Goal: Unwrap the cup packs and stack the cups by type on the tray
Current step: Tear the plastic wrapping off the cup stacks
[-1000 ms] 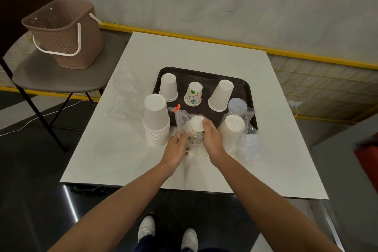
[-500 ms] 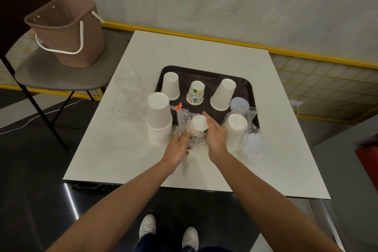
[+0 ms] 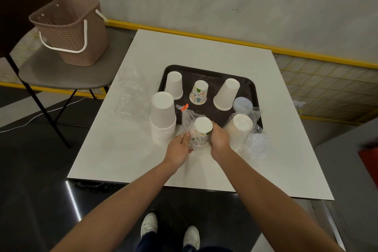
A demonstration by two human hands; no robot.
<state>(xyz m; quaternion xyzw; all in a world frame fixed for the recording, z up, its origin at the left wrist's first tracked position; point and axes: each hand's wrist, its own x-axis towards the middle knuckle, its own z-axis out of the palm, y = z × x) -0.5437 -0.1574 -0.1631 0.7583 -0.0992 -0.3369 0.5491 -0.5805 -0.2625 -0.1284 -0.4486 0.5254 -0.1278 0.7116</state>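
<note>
Our left hand (image 3: 177, 150) pinched the wrap of the patterned cup pack (image 3: 201, 133). Our right hand (image 3: 219, 139) curled round it, apparently gripping.

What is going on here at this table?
A person is unwrapping a pack of patterned cups in front of the dark tray. The left hand pinches its clear wrap; the right hand grips the cups. On the tray stand two plain stacks and one patterned cup, upside down. A tall plain stack stands at the left, another wrapped pack at the right.
</note>
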